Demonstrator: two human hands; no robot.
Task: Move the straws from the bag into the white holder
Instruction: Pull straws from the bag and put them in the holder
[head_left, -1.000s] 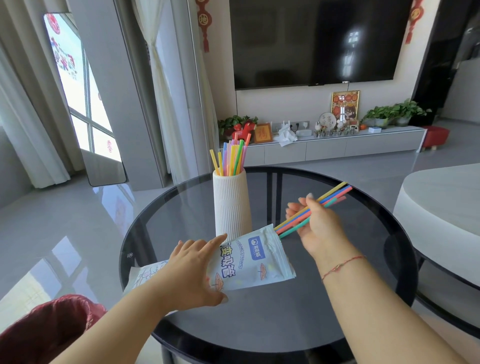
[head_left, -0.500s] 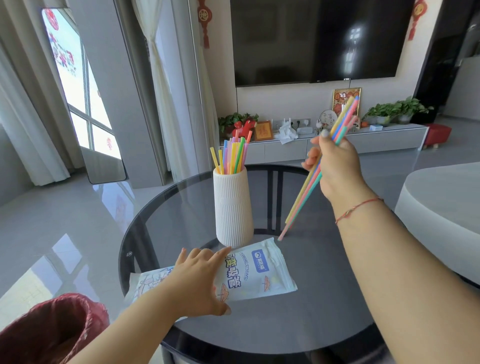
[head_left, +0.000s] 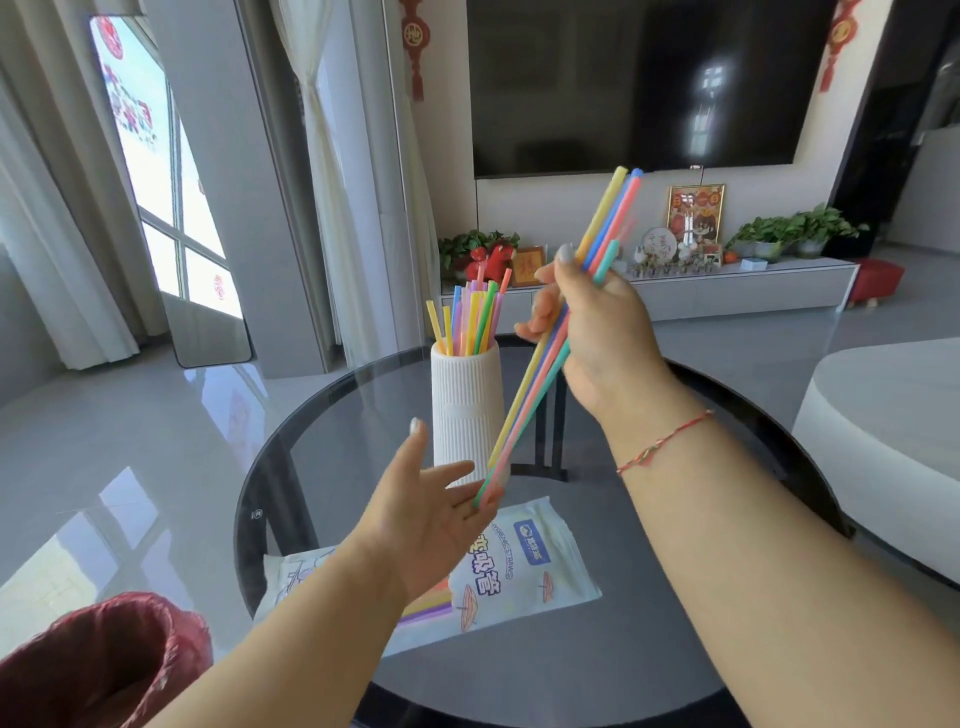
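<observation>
My right hand grips a bundle of several coloured straws, held steeply tilted just right of the white ribbed holder. The bundle's lower ends rest against the fingertips of my left hand, which is raised palm-up and open in front of the holder's base. The holder stands upright on the round glass table with several straws sticking out of its top. The white printed straw bag lies flat on the table below my left hand, with more straws showing through it.
A bin with a red liner stands at the lower left beside the table. A white round seat is close on the right. A TV and a low cabinet with plants and ornaments fill the far wall.
My right hand has swung the straw bundle left, toward the holder. My left hand has lifted off the bag and turned palm-up to meet the straws' lower ends.
</observation>
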